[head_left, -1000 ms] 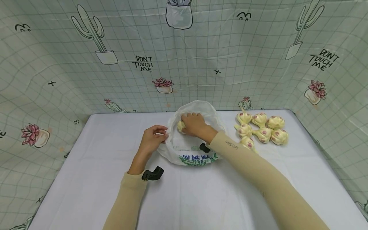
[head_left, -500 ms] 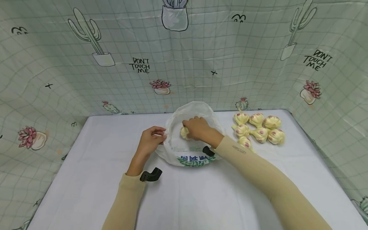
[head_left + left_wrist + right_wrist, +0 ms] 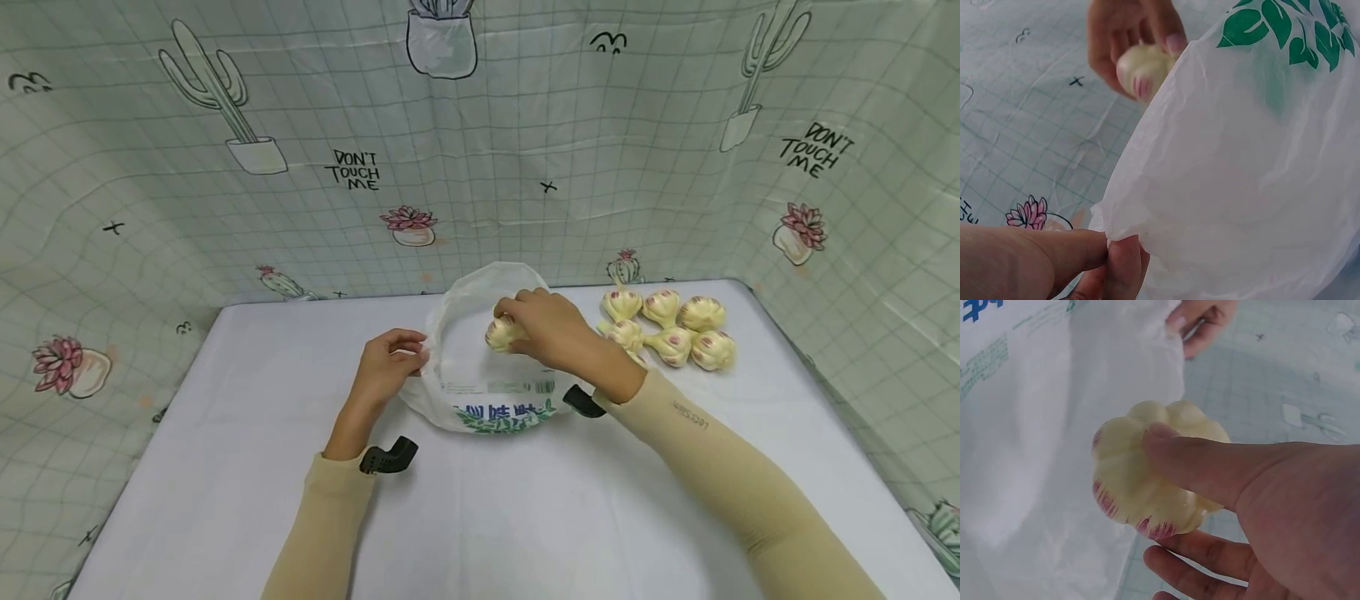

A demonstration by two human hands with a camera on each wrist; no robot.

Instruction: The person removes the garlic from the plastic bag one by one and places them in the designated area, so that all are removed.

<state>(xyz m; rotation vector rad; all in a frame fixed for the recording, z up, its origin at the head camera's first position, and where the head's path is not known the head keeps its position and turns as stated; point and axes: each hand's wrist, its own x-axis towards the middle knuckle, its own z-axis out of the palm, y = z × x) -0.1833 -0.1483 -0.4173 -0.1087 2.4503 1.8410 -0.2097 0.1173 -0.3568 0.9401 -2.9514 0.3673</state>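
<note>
My left hand (image 3: pixel 384 367) pinches the left rim of a white plastic bag (image 3: pixel 465 367) between thumb and fingers. The bag stands wide-mouthed on the table, with blue lettering and green leaves printed on its front. Over its mouth, my right hand (image 3: pixel 551 333) grips a pale garlic bulb (image 3: pixel 504 333) with purple streaks. In the right wrist view the thumb lies across the bulb (image 3: pixel 1154 469), with fingers underneath. From the left wrist, the bulb (image 3: pixel 1141 72) appears beyond the bag's edge, partly hidden by it.
Several more garlic bulbs (image 3: pixel 673 343) lie grouped on the white-covered table (image 3: pixel 480 517) right of the bag; my right wrist overlaps the nearest of them. A patterned cloth (image 3: pixel 495 167) hangs along the table's back and sides.
The right hand has risen from inside the bag and moved right, bringing the garlic bulb with it. My left hand keeps its pinch on the rim. The head view has shifted slightly.
</note>
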